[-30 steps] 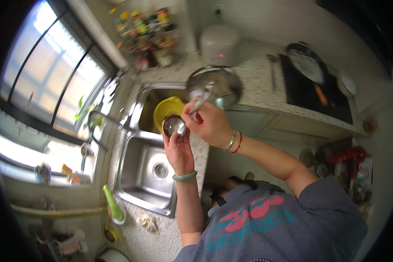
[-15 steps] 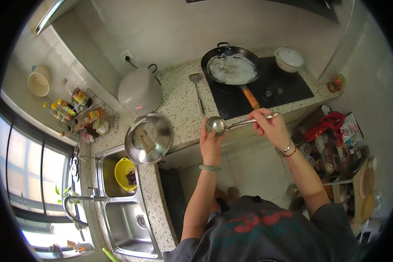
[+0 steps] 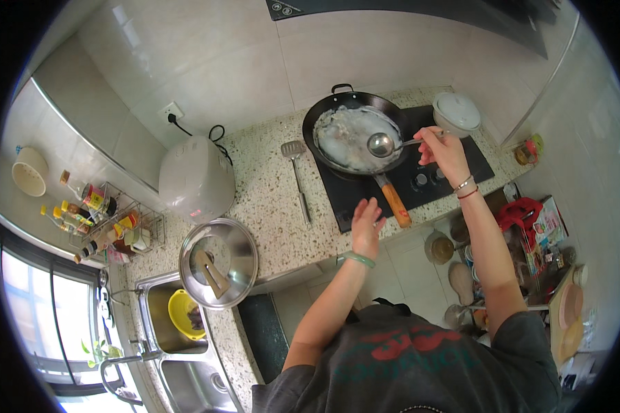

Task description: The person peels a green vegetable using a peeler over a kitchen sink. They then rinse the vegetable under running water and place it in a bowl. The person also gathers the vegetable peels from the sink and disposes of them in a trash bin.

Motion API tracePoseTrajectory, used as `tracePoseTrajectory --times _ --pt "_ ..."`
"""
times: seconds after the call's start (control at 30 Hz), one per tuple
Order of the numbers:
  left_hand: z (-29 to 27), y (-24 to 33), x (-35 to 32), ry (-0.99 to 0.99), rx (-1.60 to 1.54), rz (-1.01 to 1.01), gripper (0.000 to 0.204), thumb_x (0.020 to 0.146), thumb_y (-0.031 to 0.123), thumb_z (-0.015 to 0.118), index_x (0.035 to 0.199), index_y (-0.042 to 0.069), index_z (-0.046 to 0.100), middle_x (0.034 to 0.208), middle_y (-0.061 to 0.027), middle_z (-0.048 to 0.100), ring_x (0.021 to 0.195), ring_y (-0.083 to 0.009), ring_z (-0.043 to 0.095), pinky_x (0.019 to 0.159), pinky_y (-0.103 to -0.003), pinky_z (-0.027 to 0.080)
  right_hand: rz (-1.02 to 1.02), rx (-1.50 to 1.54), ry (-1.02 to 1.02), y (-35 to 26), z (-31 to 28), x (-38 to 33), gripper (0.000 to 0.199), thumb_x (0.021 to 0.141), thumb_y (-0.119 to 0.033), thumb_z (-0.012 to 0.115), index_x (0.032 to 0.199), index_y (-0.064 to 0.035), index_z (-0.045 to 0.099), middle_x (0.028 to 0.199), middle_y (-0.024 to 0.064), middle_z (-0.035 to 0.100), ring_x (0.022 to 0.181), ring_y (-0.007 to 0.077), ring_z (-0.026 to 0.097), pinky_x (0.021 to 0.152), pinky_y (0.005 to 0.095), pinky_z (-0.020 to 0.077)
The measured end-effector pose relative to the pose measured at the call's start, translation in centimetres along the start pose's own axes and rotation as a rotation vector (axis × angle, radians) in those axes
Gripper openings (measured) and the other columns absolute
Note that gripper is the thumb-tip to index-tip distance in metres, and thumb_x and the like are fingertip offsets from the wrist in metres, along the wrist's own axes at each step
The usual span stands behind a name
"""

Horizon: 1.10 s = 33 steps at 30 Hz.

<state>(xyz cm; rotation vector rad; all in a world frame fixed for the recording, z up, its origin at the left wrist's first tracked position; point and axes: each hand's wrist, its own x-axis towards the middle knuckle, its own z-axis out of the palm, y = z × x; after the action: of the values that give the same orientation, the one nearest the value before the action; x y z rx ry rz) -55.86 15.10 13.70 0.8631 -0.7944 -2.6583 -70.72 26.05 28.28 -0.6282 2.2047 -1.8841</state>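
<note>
My right hand (image 3: 444, 154) grips the handle of a metal ladle (image 3: 381, 144), whose bowl hangs over the right part of a black wok (image 3: 312, 131). Whitish, wet-looking food (image 3: 351, 134) covers the wok's bottom; what it is I cannot make out. Just left of the wok's wooden handle (image 3: 395, 203), my left hand (image 3: 366, 224) is in the air with its fingers apart and nothing in it. A slotted spatula (image 3: 297, 180) lies on the counter left of the wok.
The wok sits on a black cooktop (image 3: 472, 162) beside a lidded white bowl (image 3: 457, 113). A pot lid (image 3: 244, 275) rests by the sink (image 3: 145, 310), which holds a yellow basin (image 3: 179, 313). Farther left stand a rice cooker (image 3: 196, 179) and a spice rack (image 3: 155, 224).
My right hand has carried the ladle forward over the wok. My left hand has let go of the ladle's bowl and moved right, toward the wok handle. The view has shifted.
</note>
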Motion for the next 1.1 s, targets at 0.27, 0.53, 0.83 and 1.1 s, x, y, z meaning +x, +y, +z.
tracePoseTrajectory --times 0.27,0.53,0.83,1.1 --pt "1.0 -2.2 4.3 -0.048 -0.016 -0.200 0.065 0.084 0.031 0.072 0.132 0.007 0.035 0.119 -0.0043 0.055 0.110 -0.0163 0.051 0.091 -0.037 0.041 -0.220 -0.492 0.074 7.5 2.1 11.2 0.023 0.091 -0.020 0.055 0.093 0.0008 0.065 0.074 0.0151 0.065 0.065 0.0276 0.065 0.061 0.0361 0.0531" --pt "3.1 -0.7 3.9 -0.100 -0.025 -0.267 0.035 0.090 0.028 0.066 0.118 0.011 0.052 0.106 -0.0018 0.057 0.099 -0.0186 0.060 0.084 -0.034 0.046 -0.452 -0.998 0.032 10.6 3.5 17.7 0.026 0.090 -0.022 0.052 0.091 0.0007 0.065 0.079 0.0236 0.064 0.076 0.0403 0.063 0.069 0.0476 0.0514" --pt "3.4 -1.5 3.9 -0.133 -0.095 -0.272 0.041 0.090 0.018 0.066 0.123 0.004 0.046 0.109 -0.0080 0.057 0.098 -0.0227 0.062 0.081 -0.037 0.052 -0.423 -1.027 -0.023 11.7 5.8 22.3 0.030 0.090 -0.023 0.050 0.086 0.0027 0.065 0.080 0.0259 0.064 0.075 0.0425 0.062 0.071 0.0499 0.0503" --pt "3.4 -1.3 3.8 -0.114 -0.104 -0.283 0.040 0.090 0.014 0.065 0.123 0.004 0.046 0.110 -0.0081 0.058 0.098 -0.0227 0.062 0.080 -0.036 0.052 -0.422 -0.971 -0.051 12.0 8.1 25.1 0.037 0.092 -0.027 0.046 0.081 0.0035 0.063 0.078 0.0247 0.064 0.077 0.0427 0.062 0.073 0.0507 0.0492"
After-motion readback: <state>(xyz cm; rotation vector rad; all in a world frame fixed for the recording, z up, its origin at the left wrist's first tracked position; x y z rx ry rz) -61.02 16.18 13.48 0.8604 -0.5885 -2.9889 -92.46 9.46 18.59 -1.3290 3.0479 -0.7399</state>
